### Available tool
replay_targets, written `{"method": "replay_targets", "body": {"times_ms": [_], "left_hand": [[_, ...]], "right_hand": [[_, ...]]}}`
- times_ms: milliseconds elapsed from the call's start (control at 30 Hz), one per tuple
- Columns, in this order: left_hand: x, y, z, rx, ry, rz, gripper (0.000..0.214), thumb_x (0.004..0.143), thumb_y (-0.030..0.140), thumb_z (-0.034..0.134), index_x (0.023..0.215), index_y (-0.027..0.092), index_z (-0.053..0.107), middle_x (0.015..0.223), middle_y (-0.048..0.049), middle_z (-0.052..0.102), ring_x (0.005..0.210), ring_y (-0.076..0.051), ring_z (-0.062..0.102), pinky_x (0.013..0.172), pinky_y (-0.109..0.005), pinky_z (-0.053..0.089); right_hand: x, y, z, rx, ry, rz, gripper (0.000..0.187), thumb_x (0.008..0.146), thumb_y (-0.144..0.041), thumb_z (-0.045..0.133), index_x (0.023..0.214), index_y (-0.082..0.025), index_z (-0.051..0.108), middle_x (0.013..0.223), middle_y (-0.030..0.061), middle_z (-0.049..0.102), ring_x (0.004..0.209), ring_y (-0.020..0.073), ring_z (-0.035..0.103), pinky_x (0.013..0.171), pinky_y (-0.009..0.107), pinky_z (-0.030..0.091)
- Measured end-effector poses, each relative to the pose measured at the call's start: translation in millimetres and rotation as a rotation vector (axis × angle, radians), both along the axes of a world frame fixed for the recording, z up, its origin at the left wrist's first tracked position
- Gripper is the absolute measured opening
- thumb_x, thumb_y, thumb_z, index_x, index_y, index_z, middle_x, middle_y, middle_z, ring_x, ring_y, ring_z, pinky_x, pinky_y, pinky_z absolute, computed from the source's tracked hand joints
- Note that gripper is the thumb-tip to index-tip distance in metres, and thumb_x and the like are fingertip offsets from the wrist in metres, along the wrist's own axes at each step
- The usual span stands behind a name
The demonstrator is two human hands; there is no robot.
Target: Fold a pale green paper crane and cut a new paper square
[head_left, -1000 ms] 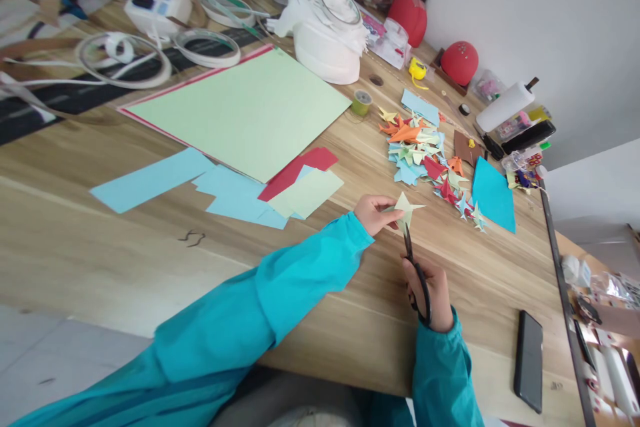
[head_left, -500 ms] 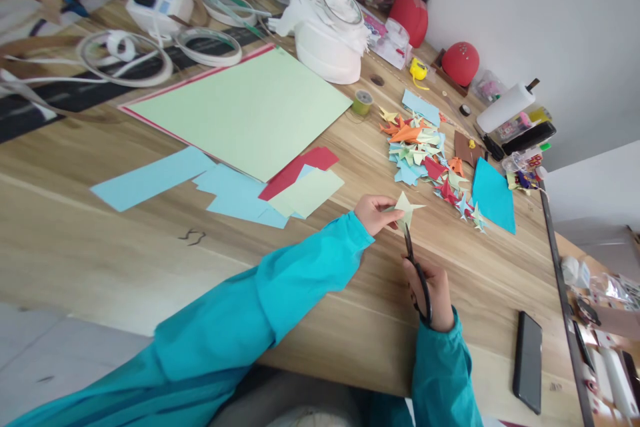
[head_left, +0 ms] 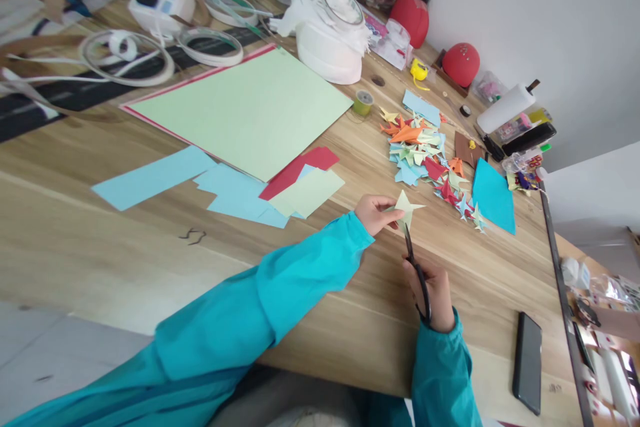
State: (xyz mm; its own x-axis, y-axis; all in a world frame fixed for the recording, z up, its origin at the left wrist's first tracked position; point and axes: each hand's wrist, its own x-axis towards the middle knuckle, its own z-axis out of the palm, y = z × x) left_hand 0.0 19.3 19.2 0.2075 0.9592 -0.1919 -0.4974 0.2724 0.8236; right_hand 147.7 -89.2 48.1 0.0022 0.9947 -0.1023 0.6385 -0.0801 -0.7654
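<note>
Between its thumb and fingers, my left hand (head_left: 379, 215) pinches a pale green folded paper star (head_left: 406, 207), held above the wooden table. My right hand (head_left: 436, 292) grips black-handled scissors (head_left: 423, 283), fingers wrapped round the loops. The scissor tips meet the lower edge of the paper; whether the blades are parted is hard to see. Just beyond my hands lies a pile of folded paper pieces (head_left: 411, 137) in orange, red, blue and pale green.
A stack of pale green sheets (head_left: 240, 110) lies at centre left, with blue strips (head_left: 155, 177) and a red offcut (head_left: 300, 172) before it. A turquoise cloth-like square (head_left: 494, 197) and a phone (head_left: 527, 361) are on the right. A thread spool (head_left: 363, 103) stands behind.
</note>
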Motion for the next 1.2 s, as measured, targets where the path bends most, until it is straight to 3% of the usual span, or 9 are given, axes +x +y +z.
{"method": "replay_targets", "body": {"times_ms": [233,1200], "left_hand": [[0.6,0.1,-1.9,-0.024,-0.007,-0.004,0.034,0.045,0.026,0.078,0.072,0.008,0.069,0.066,-0.0046,0.068,0.049,-0.012,0.058,0.045,-0.026,0.052],[0.2,-0.1,0.3,-0.067,-0.012,-0.025,0.038,0.041,0.028,0.081,0.071,0.008,0.069,0.061,-0.0039,0.067,0.042,-0.011,0.057,0.043,-0.025,0.051]], "right_hand": [[-0.2,2.7,2.0,0.045,-0.046,0.027,0.027,0.078,-0.037,0.056,0.090,-0.017,0.070,0.066,0.0019,0.064,0.063,0.0176,0.057,0.058,0.027,0.046],[0.3,2.2,0.2,0.030,-0.037,-0.001,0.025,0.073,-0.035,0.061,0.090,-0.019,0.070,0.077,0.0034,0.071,0.070,0.0219,0.064,0.062,0.031,0.052]]}}
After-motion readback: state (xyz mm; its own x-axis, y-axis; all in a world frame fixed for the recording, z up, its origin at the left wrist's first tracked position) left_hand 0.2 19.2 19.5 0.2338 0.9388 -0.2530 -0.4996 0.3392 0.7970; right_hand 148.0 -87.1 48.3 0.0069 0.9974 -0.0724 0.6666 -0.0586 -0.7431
